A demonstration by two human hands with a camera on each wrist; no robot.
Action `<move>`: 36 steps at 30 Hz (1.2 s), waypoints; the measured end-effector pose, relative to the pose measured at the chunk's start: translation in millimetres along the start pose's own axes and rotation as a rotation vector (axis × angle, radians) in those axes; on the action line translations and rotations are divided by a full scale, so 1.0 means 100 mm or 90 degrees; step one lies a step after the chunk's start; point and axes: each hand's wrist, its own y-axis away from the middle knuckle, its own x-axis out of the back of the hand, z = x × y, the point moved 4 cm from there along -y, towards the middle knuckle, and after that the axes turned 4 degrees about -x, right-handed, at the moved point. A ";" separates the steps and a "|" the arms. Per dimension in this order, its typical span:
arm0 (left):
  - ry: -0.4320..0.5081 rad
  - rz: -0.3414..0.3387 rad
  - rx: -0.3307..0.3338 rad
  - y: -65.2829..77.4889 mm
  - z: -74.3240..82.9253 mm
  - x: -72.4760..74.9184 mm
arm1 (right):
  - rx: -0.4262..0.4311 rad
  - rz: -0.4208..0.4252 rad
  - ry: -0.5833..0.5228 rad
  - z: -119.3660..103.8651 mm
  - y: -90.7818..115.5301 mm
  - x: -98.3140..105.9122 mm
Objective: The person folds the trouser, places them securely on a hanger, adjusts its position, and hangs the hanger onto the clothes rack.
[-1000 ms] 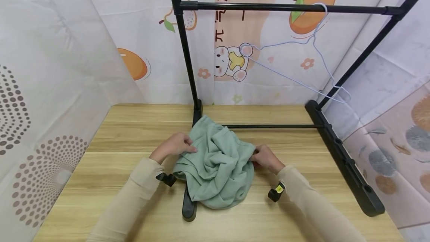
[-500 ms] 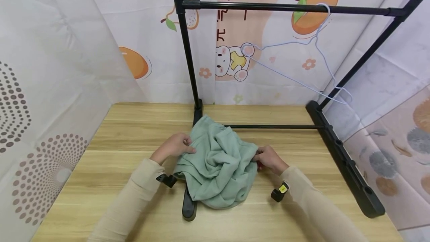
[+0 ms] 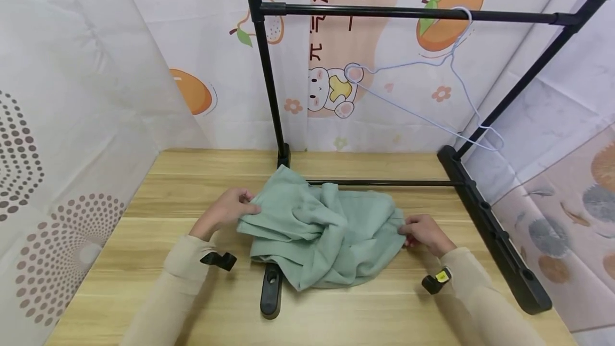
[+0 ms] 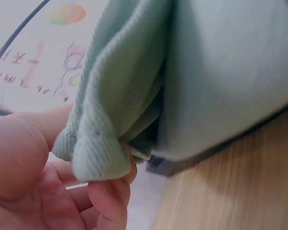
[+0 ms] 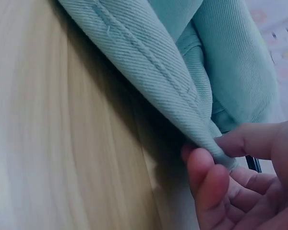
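Bunched over the left foot of the rack, the cloth is pinched at either side by left hand and right hand; a hard pull could snag it there (or slip loose, I'd say).

L hand & R hand farther apart vs. before, green cloth wider betw.

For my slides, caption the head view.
Left hand and right hand pinch a rumpled green garment; wire hanger on the clothes rack.
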 end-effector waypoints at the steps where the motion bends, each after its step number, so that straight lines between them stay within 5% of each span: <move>1: 0.002 0.005 -0.001 0.02 -0.02 0.04 | -0.001 0.007 -0.003 0.02 0.02 0.06; 11: 0.075 0.059 0.019 0.32 -0.24 0.46 | -0.030 0.077 0.004 0.23 0.12 0.51; 17: 0.115 0.043 0.051 0.52 -0.52 0.67 | -0.056 0.118 0.032 0.34 0.17 0.68; 25: 0.130 -0.019 0.072 0.60 -0.79 0.61 | -0.070 0.125 0.005 0.34 0.08 0.78; 32: 0.136 -0.043 0.071 0.46 -0.77 0.51 | -0.052 0.116 0.009 0.22 -0.07 0.82; 36: 0.145 -0.035 0.116 0.35 -0.81 0.43 | -0.050 0.070 0.048 0.13 -0.17 0.81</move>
